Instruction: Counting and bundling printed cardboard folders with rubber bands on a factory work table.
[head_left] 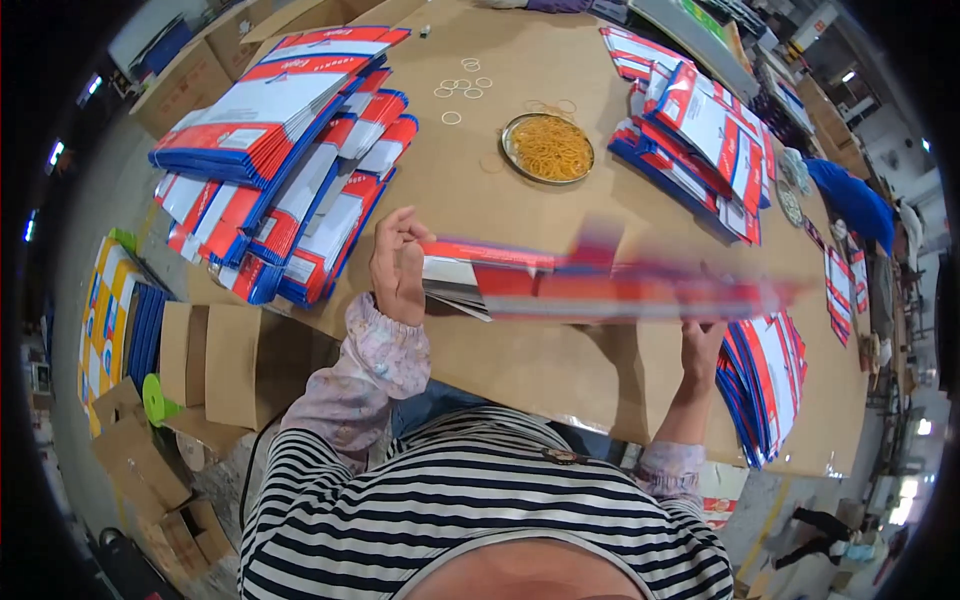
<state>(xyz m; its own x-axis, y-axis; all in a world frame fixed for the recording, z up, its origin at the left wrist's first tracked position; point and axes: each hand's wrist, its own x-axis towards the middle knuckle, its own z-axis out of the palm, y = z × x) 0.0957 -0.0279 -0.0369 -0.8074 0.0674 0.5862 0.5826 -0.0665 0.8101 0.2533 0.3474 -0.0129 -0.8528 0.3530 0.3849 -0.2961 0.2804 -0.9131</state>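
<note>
Between my two hands is a bundle of flat red, white and blue printed packages [540, 285], held up over the near part of the table. Its right part is smeared by motion, while loose layered edges show at its left end. My left hand [400, 262] is closed on that left end. At the other end my right hand [703, 338] grips the bundle from below, its fingers partly hidden behind it. Beyond the bundle lies a round metal plate [508, 160] heaped with yellow rubber bands [552, 147].
Tall piles of similar packages stand at the left [290, 130] and far right [700, 130]. Another fanned pile [768, 385] lies by the near right edge. Several pale rings [452, 118] are scattered near the plate. Open cardboard boxes [230, 355] stand left of the table.
</note>
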